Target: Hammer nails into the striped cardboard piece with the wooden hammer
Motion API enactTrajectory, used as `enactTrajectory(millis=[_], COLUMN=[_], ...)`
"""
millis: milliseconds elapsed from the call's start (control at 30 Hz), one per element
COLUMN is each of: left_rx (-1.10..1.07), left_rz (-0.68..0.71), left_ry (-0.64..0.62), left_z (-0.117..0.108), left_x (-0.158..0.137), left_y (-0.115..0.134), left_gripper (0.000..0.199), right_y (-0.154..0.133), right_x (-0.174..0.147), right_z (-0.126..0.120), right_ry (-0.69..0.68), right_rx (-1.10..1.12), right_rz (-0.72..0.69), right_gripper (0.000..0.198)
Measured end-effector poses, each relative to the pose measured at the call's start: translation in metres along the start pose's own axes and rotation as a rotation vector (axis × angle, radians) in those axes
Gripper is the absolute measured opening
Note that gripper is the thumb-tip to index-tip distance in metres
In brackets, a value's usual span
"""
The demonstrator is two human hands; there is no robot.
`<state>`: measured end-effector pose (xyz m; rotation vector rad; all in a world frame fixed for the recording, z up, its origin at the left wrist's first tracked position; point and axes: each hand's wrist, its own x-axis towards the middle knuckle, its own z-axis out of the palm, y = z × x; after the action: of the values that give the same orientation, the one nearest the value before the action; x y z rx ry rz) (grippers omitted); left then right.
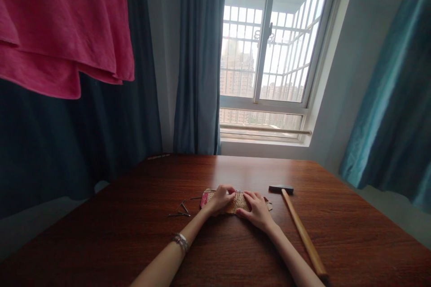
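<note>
A flat patterned piece (239, 202), beige with dark dots and pink at its left end, lies on the wooden table in front of me. Over its left half my left hand (222, 199) is curled, thumb and fingertips drawn together in a pinch; whatever they hold is too small to make out. A few thin dark lines show on the piece near those fingertips. My right hand (258, 211) rests on the right half with its fingers spread and holds nothing. Both hands cover parts of the piece.
Several dark metal nails (182, 213) lie left of the piece. At the right a hammer (301, 228) lies with its head away from me. The table (134, 237) reaches toward a window (266, 54) with blue curtains (200, 63). A pink cloth (67, 27) hangs upper left.
</note>
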<state>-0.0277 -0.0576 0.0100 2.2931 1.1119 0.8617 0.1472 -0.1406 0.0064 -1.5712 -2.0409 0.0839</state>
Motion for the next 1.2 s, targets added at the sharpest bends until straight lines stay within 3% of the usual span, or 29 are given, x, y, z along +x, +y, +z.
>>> enactTrajectory(millis=[933, 1067, 1200], left_rx=[-0.042, -0.035, -0.018], left_rz=[-0.019, -0.025, -0.041], left_ry=[0.000, -0.011, -0.017], left_z=[0.001, 0.001, 0.001], left_x=[0.001, 0.000, 0.000], left_y=[-0.002, -0.002, -0.002], left_gripper=[0.022, 0.022, 0.022], right_y=[0.006, 0.021, 0.045], right_x=[0.001, -0.005, -0.045], right_z=[0.003, -0.014, -0.051], right_ry=[0.018, 0.038, 0.094], right_rx=[0.061, 0.035, -0.113], right_rz=[0.006, 0.105, 0.314], right_gripper=[0.056, 0.046, 0.040])
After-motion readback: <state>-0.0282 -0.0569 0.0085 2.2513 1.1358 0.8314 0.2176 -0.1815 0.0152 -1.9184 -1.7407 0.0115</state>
